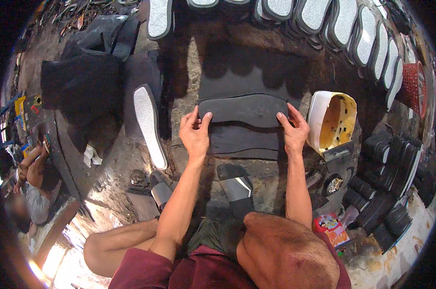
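Observation:
A black, sole-shaped foam piece [244, 110] lies crosswise in front of me, with one end in each hand. My left hand [196, 133] pinches its left end between thumb and fingers. At its right end, the thumb and fingers of my right hand [294, 129] close on the edge. Beneath and nearer to me are dark foam sheets [247, 139] with curved edges. A white-topped sole [149, 126] with a dark rim rests to the left of my left hand. Just right of my right hand stands a cut-open white container [315, 120], its inside yellowed and speckled with black bits.
White-topped soles [343, 24] in stacks curve along the far right. Beside them is a red basket [411, 89]. Bundled black soles [386, 192] fill the right, near a red packet [331, 228]. Dark sheets [83, 82] pile up at left, where another person [37, 197] sits.

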